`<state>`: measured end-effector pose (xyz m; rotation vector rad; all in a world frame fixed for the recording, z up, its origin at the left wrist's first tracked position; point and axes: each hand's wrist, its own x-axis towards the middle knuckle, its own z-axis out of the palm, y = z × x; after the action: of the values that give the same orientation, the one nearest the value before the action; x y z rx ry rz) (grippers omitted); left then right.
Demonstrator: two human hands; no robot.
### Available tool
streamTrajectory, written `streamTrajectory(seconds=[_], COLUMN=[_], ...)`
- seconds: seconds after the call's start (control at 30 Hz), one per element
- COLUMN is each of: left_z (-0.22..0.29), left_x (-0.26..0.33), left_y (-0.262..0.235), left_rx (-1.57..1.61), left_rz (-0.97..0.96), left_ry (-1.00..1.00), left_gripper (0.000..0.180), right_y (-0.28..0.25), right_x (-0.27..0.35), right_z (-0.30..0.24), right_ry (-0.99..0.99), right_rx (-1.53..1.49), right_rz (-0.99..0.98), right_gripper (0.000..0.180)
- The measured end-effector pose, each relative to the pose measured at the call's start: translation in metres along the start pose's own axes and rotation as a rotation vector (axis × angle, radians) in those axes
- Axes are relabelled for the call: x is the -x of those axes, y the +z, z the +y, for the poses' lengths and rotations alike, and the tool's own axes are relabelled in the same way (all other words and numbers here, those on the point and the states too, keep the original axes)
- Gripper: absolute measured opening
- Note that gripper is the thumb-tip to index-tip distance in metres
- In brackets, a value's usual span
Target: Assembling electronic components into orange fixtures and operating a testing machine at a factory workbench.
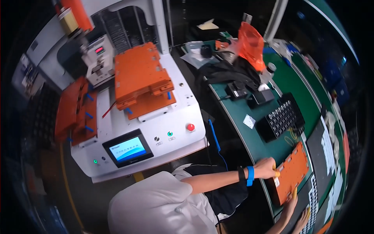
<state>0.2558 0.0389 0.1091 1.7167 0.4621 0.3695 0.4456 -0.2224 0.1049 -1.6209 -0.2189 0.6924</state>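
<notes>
Hands grip one orange plate (pixel 293 172) lying flat on the green bench (pixel 290 84), toward the bench's near end. Nearest, at the lower rim of the view, the right hand (pixel 290 206) rests with its fingers against the plate's near corner, yellow-capped fingertips showing. Whether it truly clamps the edge cannot be told. Just beyond, the left hand (pixel 265 167) is closed on the plate's left edge, its wrist carrying a blue band (pixel 250 175) and a black one beside it. A further hand (pixel 302 222) shows below the plate at the rim; whose it is cannot be told. Right of the plate lies a dark mat (pixel 325 156) with white slips on it. Past the plate sits a black tray (pixel 281 117) of round cells, then small black boxes (pixel 249 93) and an orange bag (pixel 251 45). Left of the plate, across the gap, stands a white machine (pixel 171 124) with a blue screen (pixel 127 149), a red button (pixel 190 127) and orange fixtures (pixel 140 76) on top.
</notes>
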Motion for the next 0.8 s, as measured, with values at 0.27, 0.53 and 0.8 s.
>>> streamTrajectory(seconds=[0.27,0.53,0.8], left_z=[0.02,0.058,0.02], left_x=[0.022,0.104,0.248], left_y=[0.007,-0.067,-0.285], left_rx=[0.183,-0.4,-0.388], left_rz=[-0.016,0.061,1.17], left_ry=[0.062,0.386,-0.028], left_gripper=[0.042,0.051,0.027], right_y=[0.018,0.146,0.149], right_x=[0.04,0.148,0.115], right_z=[-0.017,-0.062,-0.055], right_ry=[0.1,-0.316,-1.178], right_rx=[-0.348,-0.331,-0.219], right_rz=[-0.054,0.315,0.38], right_gripper=[0.057,0.056,0.051])
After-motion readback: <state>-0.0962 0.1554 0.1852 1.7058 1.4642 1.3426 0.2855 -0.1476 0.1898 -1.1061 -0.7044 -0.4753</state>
